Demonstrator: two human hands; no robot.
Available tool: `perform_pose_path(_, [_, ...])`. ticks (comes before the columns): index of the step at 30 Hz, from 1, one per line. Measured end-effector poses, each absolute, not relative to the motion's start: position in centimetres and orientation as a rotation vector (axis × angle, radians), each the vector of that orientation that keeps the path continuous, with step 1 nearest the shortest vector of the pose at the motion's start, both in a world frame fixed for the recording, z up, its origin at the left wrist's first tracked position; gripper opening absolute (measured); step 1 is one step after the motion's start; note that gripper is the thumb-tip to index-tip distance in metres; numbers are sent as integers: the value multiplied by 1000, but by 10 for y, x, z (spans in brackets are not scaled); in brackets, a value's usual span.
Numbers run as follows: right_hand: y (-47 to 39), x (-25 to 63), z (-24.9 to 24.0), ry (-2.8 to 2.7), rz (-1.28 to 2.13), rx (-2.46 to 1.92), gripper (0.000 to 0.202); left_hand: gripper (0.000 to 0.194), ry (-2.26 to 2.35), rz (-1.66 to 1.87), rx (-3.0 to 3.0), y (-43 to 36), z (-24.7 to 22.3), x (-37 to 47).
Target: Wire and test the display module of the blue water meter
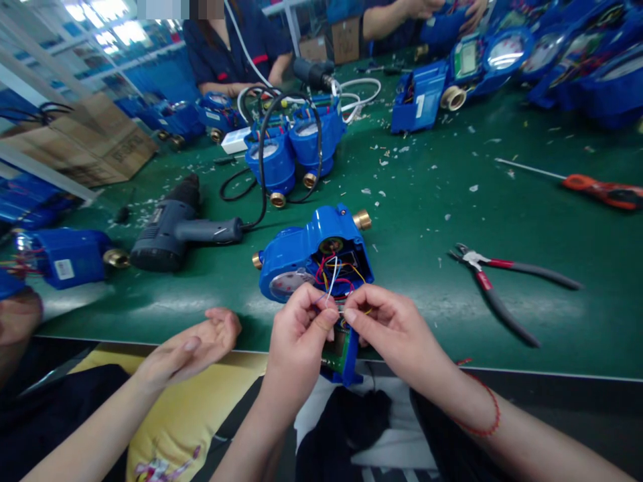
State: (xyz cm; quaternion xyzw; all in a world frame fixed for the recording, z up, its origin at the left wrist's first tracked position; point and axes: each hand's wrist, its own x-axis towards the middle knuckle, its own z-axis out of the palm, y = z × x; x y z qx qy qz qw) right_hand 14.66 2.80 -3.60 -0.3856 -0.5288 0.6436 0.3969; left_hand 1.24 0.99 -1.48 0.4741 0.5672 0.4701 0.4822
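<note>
A blue water meter with brass fittings lies on the green table right in front of me. Its housing is open, and red, yellow, blue and white wires come out of it. My left hand is closed, pinching a thin white wire between thumb and forefinger. Close beside it, my right hand also pinches a thin wire, its fingertips almost touching the left ones. The fingers partly hide the wire ends. Below them a green circuit board in a blue cover hangs over the table edge.
Diagonal cutters and an orange screwdriver lie to the right. A corded heat gun rests at left. More blue meters stand beyond. Another person's hand reaches in from the left. A co-worker's arm shows across the table.
</note>
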Motion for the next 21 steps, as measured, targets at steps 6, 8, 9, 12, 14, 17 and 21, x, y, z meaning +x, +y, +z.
perform_pose_path(6, [24,184,-26,-1541,1108,-1211,13,17,1353,1154,1049,11,-12,15])
perform_pose_path(8, [25,217,-24,-1715,591,-1376,13,18,1364,1123,1008,10,-11,14])
perform_pose_path(9, [26,234,-24,-1802,362,-1490,16,18,1371,1112,1003,10,-11,14])
perform_pose_path(12, [27,276,-30,-2114,-51,-1832,36,17,1396,1102,1041,10,-11,14])
perform_pose_path(14, [25,289,-37,-2216,-122,-1842,39,15,1425,1078,1101,10,-13,15])
perform_pose_path(17, [20,291,-39,-2201,85,-1905,27,11,1488,1005,1263,10,-14,14])
perform_pose_path(21, [28,283,-16,-2007,304,-2011,17,8,1519,1016,1444,8,-12,11])
